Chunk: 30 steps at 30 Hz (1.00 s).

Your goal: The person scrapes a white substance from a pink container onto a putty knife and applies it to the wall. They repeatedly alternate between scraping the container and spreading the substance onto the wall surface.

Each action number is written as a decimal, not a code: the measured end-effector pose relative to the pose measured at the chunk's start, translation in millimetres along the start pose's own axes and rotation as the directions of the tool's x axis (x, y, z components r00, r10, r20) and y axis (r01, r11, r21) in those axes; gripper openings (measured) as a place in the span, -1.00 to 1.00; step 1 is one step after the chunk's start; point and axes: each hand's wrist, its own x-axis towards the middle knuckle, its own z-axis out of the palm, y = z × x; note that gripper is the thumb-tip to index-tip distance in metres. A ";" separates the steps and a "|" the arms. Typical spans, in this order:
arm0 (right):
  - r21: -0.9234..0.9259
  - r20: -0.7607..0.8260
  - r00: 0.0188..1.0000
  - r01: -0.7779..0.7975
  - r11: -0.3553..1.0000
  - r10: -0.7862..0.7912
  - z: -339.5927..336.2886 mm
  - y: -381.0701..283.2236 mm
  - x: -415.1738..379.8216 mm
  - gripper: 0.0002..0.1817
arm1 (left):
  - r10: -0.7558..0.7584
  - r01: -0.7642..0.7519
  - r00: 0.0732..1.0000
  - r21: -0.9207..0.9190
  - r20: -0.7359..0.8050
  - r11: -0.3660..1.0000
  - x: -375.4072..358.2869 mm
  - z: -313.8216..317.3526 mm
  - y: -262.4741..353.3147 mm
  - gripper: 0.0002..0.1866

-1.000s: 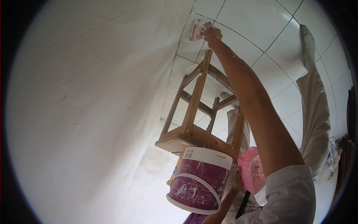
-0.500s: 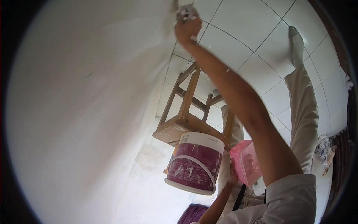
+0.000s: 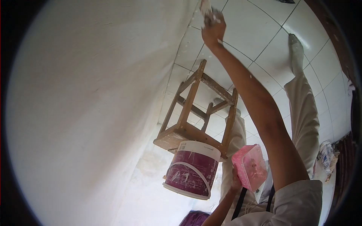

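My right hand [image 3: 213,30] reaches far down on an outstretched arm, shut on a putty-smeared scraper [image 3: 206,7] at the foot of the white wall [image 3: 94,113], where it meets the tiled floor [image 3: 252,26]. Close to my body, my left hand [image 3: 236,181] grips a pink plastic container [image 3: 249,165] smeared with white paste. A purple and white bucket [image 3: 192,169] stands on a wooden stool [image 3: 188,109] right beside the pink container.
The stool stands close against the wall, between it and my legs. My trousered leg and foot [image 3: 298,64] stand on the tiles to the right. Crumpled paper or rubbish [image 3: 326,154] lies at the far right. A purple object [image 3: 194,219] shows at the bottom edge.
My right hand with the scraper went left onto the wall's foot, then back right and further from me. The pink container tilted slightly; the view shifted a little.
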 end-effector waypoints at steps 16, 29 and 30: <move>-0.111 0.543 0.839 0.038 0.993 0.028 -5.7 56.9 -152.1 -0.49 | -0.042 0.044 0.999 -0.086 0.026 0.995 4.8 -21.1 15.7 -0.35; -0.053 0.367 0.930 0.042 0.998 -0.019 43.9 -69.9 -173.8 -0.54 | 0.134 -0.134 0.990 -0.018 0.047 0.991 26.5 -91.4 -29.3 -0.37; -0.062 0.370 0.929 0.043 0.997 -0.017 28.6 -67.9 -176.0 -0.54 | 0.126 -0.125 0.991 -0.021 0.047 0.992 20.5 -79.3 -16.5 -0.37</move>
